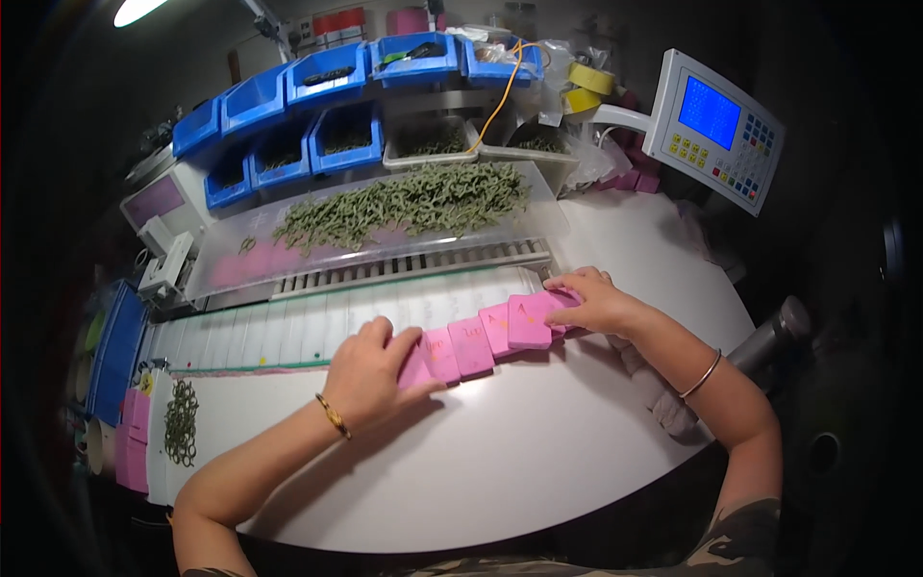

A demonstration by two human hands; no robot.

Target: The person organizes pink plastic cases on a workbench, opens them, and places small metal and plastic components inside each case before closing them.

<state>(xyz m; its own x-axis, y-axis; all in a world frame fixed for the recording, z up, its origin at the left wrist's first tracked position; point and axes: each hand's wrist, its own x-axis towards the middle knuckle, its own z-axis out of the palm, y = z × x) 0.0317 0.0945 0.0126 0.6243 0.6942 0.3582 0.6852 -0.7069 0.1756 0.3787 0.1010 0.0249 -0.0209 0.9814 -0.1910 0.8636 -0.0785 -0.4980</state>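
A slanting row of several pink foam-like slabs (469, 348) with handwritten marks lies on the white table, each slightly overlapping its neighbour. My left hand (370, 375) grips the left end of the row, its thumb along the near edge and its fingers on the far side. At the other end my right hand (601, 306) is closed around the last slabs, covering part of them. The slab nearest its fingers (530, 322) sits highest. Just beyond the row runs a white slotted strip (317, 322) with a green edge.
Behind the strip, a clear tray (221, 269) holds a heap of small green pieces (404, 207). Blue bins (336, 82) stand in two rows at the back. A control panel (716, 130) rises at the right. Green rings (181, 423) lie at the left on the white table (461, 462).
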